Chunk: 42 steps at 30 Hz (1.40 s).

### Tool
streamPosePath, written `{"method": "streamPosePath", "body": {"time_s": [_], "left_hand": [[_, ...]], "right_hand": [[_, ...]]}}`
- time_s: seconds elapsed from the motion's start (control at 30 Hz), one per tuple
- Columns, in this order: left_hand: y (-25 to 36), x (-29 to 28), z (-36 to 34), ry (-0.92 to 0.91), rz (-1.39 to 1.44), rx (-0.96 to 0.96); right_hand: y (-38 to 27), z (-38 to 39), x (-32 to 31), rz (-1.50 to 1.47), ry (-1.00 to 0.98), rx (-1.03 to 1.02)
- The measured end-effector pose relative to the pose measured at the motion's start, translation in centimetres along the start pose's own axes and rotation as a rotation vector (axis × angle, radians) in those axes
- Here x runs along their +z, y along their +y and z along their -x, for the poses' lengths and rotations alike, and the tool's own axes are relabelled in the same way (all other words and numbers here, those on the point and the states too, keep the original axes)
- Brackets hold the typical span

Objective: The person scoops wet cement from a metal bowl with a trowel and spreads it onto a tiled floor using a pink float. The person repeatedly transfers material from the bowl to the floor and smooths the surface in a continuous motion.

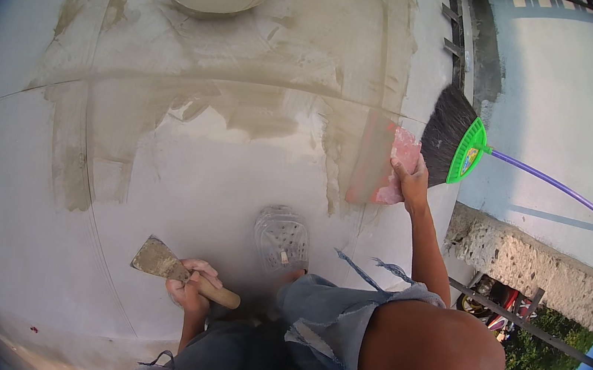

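Note:
My left hand is closed round the wooden handle of a putty knife, whose blade is smeared with grey paste and points up to the left. At the right, my right hand grips a flat pink-red spreader crusted with pale compound. The spreader lies against the white floor boards over a seam; whether it touches along its full length I cannot tell. Bands of wet beige-grey compound run along the board joints ahead of my hands.
A round metal pan of greyish mix stands at the far left. Beside the spreader lies a broom with black bristles, a green head and a purple handle. My clog-covered foot rests between my hands. A rough concrete ledge borders the right.

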<state>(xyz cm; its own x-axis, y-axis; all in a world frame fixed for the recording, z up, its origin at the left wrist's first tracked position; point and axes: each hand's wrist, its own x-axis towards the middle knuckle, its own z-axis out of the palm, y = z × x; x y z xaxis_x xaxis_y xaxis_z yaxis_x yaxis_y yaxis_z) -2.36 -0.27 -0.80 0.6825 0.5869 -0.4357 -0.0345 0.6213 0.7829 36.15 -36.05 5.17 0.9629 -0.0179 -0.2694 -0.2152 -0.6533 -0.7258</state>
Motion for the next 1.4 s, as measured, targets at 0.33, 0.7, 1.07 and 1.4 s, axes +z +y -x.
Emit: {"method": "streamPosePath", "body": {"time_s": [0.33,0.7,1.07,1.4], "left_hand": [[-1.2,-1.0,0.1,-0.055,0.029,0.025],[-0.2,0.4,0.2,-0.069,0.142,-0.047],[-1.4,0.4,0.1,-0.042,0.096,-0.088],[-0.6,0.3,0.5,-0.091,0.031,-0.077]], "right_hand": [[-14.0,-0.6,17.2,-0.093,-0.289,-0.122],[-25.5,2.1,30.4,-0.017,-0.545,-0.433],[-33.9,-3.7,37.3,0.007,-0.670,-0.533],[-49.3,-7.1,39.6,0.267,-0.341,-1.015]]}}
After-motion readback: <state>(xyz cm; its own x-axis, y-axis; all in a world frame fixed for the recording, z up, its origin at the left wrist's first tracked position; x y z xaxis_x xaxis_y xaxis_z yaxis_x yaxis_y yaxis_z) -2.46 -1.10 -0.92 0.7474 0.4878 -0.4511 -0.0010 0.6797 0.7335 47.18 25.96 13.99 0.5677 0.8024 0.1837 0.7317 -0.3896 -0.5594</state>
